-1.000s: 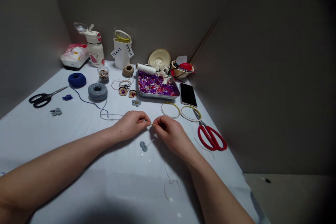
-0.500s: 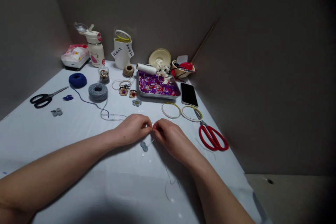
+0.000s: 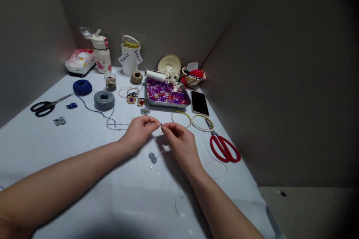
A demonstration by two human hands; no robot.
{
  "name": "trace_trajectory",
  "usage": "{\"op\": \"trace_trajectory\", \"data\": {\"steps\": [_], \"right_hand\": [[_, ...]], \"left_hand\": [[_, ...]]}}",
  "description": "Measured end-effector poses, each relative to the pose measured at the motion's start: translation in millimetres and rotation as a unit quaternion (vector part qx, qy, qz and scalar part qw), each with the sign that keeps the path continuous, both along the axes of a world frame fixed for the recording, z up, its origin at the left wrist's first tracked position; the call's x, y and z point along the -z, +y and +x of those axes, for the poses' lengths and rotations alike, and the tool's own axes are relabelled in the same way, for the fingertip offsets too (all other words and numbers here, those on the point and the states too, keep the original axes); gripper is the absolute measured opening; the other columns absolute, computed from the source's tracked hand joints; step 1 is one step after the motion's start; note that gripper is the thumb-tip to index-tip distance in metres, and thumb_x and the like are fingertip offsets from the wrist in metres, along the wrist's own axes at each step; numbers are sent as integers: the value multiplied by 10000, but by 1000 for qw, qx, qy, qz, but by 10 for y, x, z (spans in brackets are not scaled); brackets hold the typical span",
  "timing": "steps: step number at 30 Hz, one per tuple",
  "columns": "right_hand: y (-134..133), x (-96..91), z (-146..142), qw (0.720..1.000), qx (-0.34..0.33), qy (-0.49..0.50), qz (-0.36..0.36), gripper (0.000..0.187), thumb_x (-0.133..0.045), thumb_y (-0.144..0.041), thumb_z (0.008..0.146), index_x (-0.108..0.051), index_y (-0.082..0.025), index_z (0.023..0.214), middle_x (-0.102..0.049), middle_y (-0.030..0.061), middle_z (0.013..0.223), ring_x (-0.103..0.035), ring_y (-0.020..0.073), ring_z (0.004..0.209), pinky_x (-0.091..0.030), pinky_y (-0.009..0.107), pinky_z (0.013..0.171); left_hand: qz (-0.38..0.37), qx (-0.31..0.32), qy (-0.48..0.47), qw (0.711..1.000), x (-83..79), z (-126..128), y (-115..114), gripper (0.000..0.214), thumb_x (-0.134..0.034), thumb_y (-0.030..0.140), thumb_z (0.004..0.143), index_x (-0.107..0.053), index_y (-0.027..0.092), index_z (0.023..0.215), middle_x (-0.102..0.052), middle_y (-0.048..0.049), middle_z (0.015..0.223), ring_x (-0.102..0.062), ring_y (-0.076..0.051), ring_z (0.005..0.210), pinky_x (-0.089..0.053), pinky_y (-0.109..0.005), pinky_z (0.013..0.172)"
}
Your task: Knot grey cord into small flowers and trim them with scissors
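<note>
My left hand [image 3: 138, 133] is closed in a pinch above the middle of the white table. Grey yarn [image 3: 119, 124] runs to it from a grey yarn ball [image 3: 104, 99]. The fingertips of my right hand [image 3: 181, 142] are pinched too and almost touch the left ones. A tiny grey bit of yarn shows between the two pinches; its form is too small to make out. Below the hands lies a small grey crocheted piece [image 3: 153, 157] with a thread end. Thin thread [image 3: 177, 194] trails on the table near my right forearm.
Red-handled scissors [image 3: 225, 148], two hoops [image 3: 181, 119] and a phone [image 3: 200, 103] lie to the right. A metal tray of beads [image 3: 168, 93] stands behind the hands. Black scissors [image 3: 50, 105], a blue yarn ball [image 3: 82, 87] and a bottle [image 3: 102, 58] are on the left.
Both hands have risen slightly away from me, still pinching close together. A small grey bit now shows between the fingertips. The view has shifted slightly.
</note>
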State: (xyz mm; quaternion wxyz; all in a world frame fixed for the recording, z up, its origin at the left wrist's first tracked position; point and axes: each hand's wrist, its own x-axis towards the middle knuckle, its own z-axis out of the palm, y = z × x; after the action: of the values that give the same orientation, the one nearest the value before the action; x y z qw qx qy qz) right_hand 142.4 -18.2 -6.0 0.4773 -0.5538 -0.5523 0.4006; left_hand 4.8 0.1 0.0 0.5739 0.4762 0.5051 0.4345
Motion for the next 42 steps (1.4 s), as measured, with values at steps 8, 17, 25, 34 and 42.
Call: {"op": "trace_trajectory", "data": {"steps": [8, 17, 25, 34, 42], "right_hand": [[-13, -4, -32, 999, 29, -7, 32, 165, -614, -332, 763, -644, -170, 756, -650, 21, 717, -565, 148, 660, -423, 271, 625], [-1, -9, 8, 992, 10, -95, 78, 133, -543, -293, 801, -584, -176, 754, -585, 7, 688, -502, 135, 615, -393, 263, 589], [46, -50, 123, 989, -36, -136, 37, 151, -521, -308, 793, -575, -178, 737, -560, 0, 659, -477, 134, 589, -370, 261, 562], [28, -105, 183, 975, -110, -194, 10, 132, -495, -265, 809, -577, -182, 747, -555, -1, 653, -465, 131, 579, -357, 259, 562], [15, -150, 218, 941, -175, -289, 6, 130, -470, -198, 812, -535, -188, 700, -557, -8, 638, -467, 125, 581, -338, 250, 565]], "left_hand": [[22, 8, 15, 1000, 32, 11, -10, 141, -631, 297, 726, -642, 158, 744, -408, 54, 496, -304, -79, 467, -244, -245, 483], [101, 39, 80, 991, 71, -29, 32, 162, -608, 290, 754, -655, 139, 786, -569, -6, 674, -452, -117, 623, -351, -254, 592], [133, 91, 150, 975, 36, -98, 60, 151, -584, 276, 785, -665, 154, 819, -541, 14, 625, -428, -110, 578, -341, -256, 575], [144, 146, 206, 957, -10, -134, 74, 140, -565, 239, 788, -673, 149, 795, -635, -22, 690, -511, -130, 626, -366, -254, 585], [171, 201, 265, 927, 12, -153, 76, 177, -522, 188, 782, -693, 167, 823, -666, -37, 721, -536, -154, 658, -376, -270, 624]]}}
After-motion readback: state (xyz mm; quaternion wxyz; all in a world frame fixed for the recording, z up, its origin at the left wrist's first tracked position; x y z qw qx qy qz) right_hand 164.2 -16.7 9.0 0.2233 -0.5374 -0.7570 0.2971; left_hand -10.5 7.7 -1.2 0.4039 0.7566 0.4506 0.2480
